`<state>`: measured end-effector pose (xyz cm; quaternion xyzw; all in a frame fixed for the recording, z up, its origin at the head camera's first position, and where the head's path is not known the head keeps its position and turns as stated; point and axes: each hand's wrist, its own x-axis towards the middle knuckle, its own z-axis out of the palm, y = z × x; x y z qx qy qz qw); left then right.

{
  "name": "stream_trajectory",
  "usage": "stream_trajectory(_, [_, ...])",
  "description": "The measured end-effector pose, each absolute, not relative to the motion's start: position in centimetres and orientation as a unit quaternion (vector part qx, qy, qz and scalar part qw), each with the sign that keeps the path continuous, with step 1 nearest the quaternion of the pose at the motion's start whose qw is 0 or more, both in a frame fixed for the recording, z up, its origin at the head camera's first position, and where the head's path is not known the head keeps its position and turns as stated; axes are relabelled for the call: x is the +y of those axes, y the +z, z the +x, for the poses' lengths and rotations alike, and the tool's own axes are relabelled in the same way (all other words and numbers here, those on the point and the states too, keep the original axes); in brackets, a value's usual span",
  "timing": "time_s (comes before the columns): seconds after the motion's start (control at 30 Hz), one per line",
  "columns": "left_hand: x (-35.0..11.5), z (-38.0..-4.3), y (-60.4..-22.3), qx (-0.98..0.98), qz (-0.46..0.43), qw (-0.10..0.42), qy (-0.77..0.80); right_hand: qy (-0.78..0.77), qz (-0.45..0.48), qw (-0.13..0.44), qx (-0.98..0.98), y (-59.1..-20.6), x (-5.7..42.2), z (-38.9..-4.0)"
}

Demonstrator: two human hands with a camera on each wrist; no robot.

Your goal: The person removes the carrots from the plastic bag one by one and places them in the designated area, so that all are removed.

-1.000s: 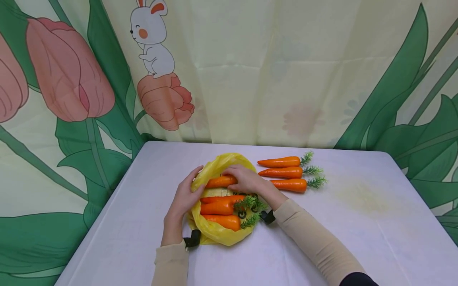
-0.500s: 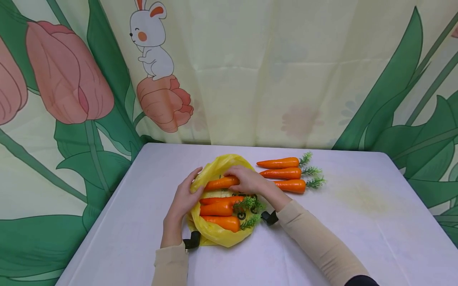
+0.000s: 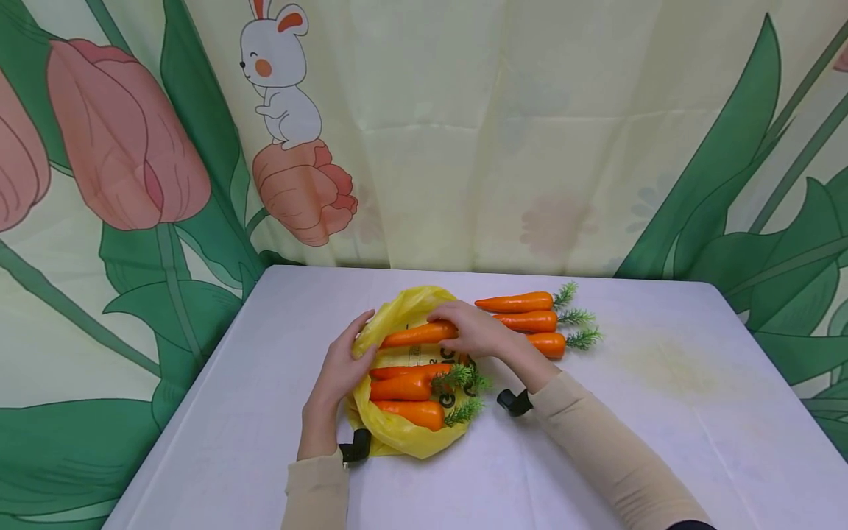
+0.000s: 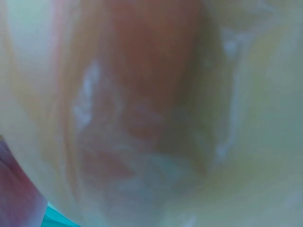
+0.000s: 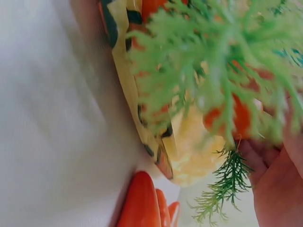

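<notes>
A yellow plastic bag [image 3: 424, 443] lies with its mouth open on the table. My left hand [image 3: 339, 368] holds its left rim, thumb at the inner side. In the left wrist view the blurred bag film [image 4: 255, 142] fills nearly everything. My right hand [image 3: 478, 331] grips an orange carrot [image 3: 417, 336] by its thick end, over the bag's upper part; the tip points left toward my left thumb. Below it in the bag lie three more carrots [image 3: 405, 386], their green tops [image 3: 457, 377] to the right. Leafy green tops [image 5: 208, 61] cover much of the right wrist view.
Three carrots lie in a row right of the bag: a back one [image 3: 515, 302], a middle one [image 3: 530, 321] and a front one [image 3: 548, 344], partly behind my right hand and wrist. A patterned curtain [image 3: 437, 147] hangs behind the white-covered table [image 3: 596, 427].
My right hand has moved a little to the right with the carrot, so more of the carrot shows between my hands. My left hand stays at the bag's rim.
</notes>
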<state>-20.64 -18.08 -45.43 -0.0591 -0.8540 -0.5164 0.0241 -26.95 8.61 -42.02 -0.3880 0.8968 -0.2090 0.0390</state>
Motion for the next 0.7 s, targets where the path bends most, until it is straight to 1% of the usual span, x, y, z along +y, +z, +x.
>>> stream_trajectory(0.4, [-18.0,-20.7,-45.4,-0.857,-0.047,0.015,-0.513,-0.237,-0.378,0.03,0.894,-41.5,11.3,-26.0])
stream_trajectory(0.7, [-18.0,-20.7,-45.5,-0.854,-0.045,0.016,-0.518,-0.27,-0.377,-0.001,0.886,-41.4,13.7,-25.4])
